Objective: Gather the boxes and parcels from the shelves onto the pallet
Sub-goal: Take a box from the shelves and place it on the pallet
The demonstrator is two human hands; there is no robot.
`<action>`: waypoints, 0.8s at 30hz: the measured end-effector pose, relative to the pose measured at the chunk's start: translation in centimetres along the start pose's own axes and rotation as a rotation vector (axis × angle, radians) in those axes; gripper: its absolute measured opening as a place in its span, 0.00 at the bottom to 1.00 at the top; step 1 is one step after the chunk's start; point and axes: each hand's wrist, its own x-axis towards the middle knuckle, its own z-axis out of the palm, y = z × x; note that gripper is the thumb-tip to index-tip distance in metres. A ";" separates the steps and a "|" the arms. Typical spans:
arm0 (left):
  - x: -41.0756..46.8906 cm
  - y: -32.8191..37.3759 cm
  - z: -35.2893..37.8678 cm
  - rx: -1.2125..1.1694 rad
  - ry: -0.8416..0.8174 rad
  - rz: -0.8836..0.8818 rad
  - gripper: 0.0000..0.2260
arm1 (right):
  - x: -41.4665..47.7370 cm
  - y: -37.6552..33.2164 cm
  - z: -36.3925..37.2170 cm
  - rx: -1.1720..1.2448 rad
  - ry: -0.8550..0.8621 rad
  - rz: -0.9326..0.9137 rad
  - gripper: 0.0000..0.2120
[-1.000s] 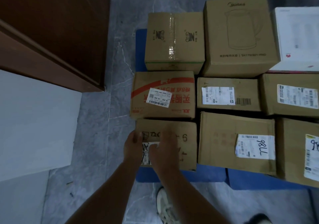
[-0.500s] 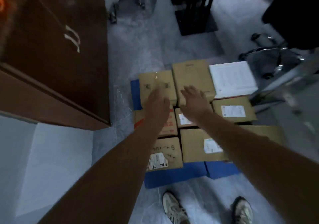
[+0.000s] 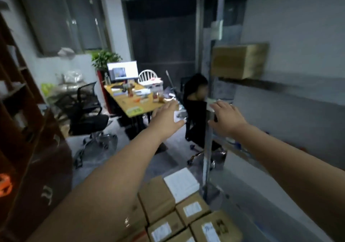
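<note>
The room is dim, with a grey floor [image 3: 168,159] and a pale wall [image 3: 298,17] on the right. Dark glass panels [image 3: 164,36] fill the far side beside a white pillar [image 3: 113,17]. A cluttered wooden desk [image 3: 134,101] stands mid-room, with a lit monitor [image 3: 122,71] at its far end and a potted plant [image 3: 105,58] behind. A black mesh office chair [image 3: 87,114] sits left of the desk. A brown wooden cabinet [image 3: 28,129] lines the left edge.

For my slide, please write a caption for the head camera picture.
Left hand and right hand, both open, reach toward the shelf; cardboard boxes lie below.
</note>
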 end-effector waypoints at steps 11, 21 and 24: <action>-3.4 38.3 3.1 -0.131 -0.172 0.679 0.35 | -30.0 18.7 -25.3 -0.126 0.145 0.583 0.32; -20.9 67.9 8.2 -0.390 -0.419 1.270 0.35 | -61.6 22.3 -36.2 -0.364 0.235 1.207 0.32; -27.4 74.1 9.8 -0.464 -0.507 1.413 0.34 | -68.8 21.8 -37.3 -0.384 0.265 1.406 0.33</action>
